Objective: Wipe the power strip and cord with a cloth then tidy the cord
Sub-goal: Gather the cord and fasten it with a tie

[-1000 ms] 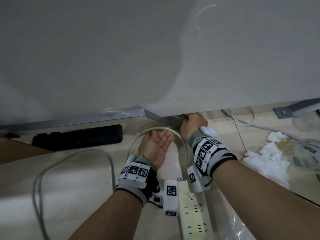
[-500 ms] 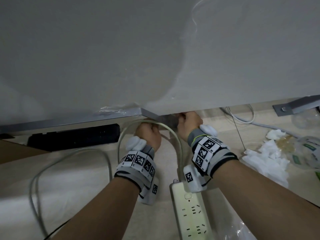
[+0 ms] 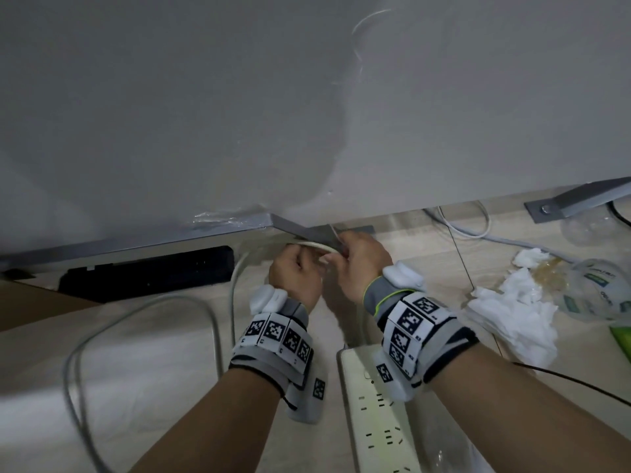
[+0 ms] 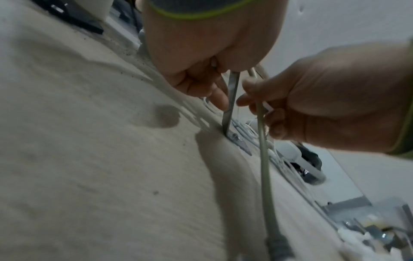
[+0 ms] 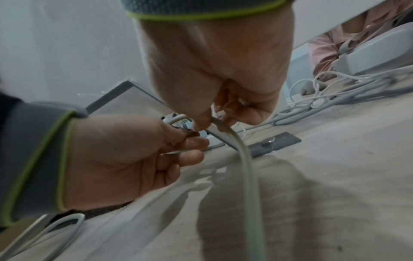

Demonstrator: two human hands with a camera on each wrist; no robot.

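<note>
Underdesk floor (image 3: 136,353): cord (image 3: 316,246) between hands.

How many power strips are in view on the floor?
2. A white power strip lies between the forearms at the bottom of the head view; a black power strip lies under the panel's edge, far left. Others may be hidden behind the panel.
</note>
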